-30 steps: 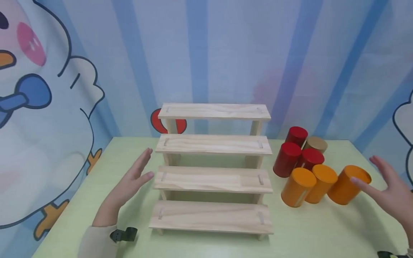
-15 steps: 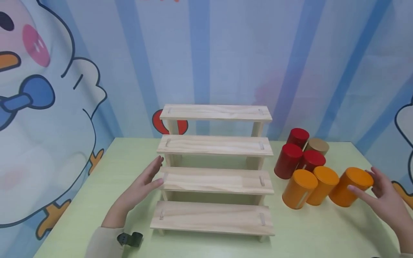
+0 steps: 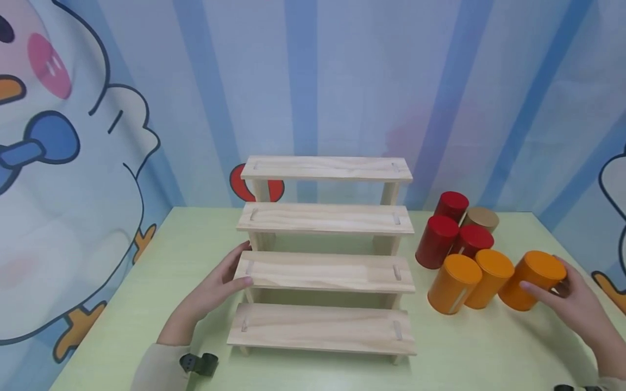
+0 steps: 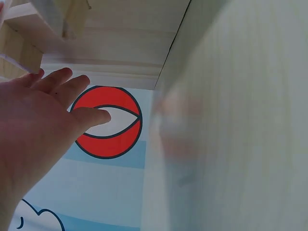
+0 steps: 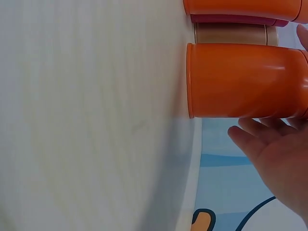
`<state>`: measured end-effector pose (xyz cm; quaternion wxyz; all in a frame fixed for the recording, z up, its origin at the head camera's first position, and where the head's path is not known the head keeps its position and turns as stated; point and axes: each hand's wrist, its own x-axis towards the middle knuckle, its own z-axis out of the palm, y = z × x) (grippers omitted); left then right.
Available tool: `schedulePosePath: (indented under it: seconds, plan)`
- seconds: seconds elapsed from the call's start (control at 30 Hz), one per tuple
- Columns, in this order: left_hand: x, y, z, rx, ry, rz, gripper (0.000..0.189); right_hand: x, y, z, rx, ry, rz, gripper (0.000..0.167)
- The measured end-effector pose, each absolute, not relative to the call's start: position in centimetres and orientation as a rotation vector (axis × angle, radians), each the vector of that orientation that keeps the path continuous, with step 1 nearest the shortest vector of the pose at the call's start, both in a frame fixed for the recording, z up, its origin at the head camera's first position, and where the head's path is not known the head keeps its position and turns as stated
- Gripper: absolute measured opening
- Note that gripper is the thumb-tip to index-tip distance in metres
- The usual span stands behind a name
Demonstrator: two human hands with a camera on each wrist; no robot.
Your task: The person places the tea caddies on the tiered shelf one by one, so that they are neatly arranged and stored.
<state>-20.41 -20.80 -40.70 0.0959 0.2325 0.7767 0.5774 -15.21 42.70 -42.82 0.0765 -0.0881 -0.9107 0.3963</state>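
A four-tier wooden display stand (image 3: pixel 323 271) stands in the middle of the table. My left hand (image 3: pixel 212 290) is at its left side, thumb at the end of the second tier from the bottom and fingers reaching behind that board. In the left wrist view its fingers (image 4: pixel 57 84) are extended, close to the stand's underside. On the right, my right hand (image 3: pixel 574 298) holds the rightmost orange canister (image 3: pixel 523 285), thumb across its front and fingers round its far right side. The right wrist view shows this canister (image 5: pixel 240 79) upright with its base at the tabletop.
Two more orange canisters (image 3: pixel 452 288) stand just left of the held one. Behind them are several red canisters (image 3: pixel 435 244) and a tan canister (image 3: pixel 481 219). A printed cloth backdrop (image 3: pixel 342 81) rises behind the pale table (image 3: pixel 195 233).
My right hand has moved left onto the rightmost orange canister, its fingers closing round it. My left hand has moved right, up to the stand's left end. The stand and canisters have stayed put.
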Motion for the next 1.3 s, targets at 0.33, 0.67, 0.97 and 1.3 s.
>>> schedulePosePath:
  seconds: [0.33,0.67,0.97,1.3]
  plan:
    - [-20.3,-20.6,-40.8,0.647,2.282,1.748,0.074,-16.0,43.8,-43.6,-0.347,-2.798,1.165,0.094]
    - [-20.5,-20.6,-40.8,0.642,2.289,1.748,0.072,-15.4,42.5,-42.3,-0.452,-2.8,1.252,0.095]
    - [-20.5,-20.5,-41.0,0.645,2.282,1.753,0.071,-15.3,42.3,-41.6,-0.448,-2.808,1.24,0.096]
    - [-20.3,-20.6,-41.1,0.637,2.266,1.765,0.071,-14.6,41.7,-38.2,-0.351,-2.768,1.128,0.086]
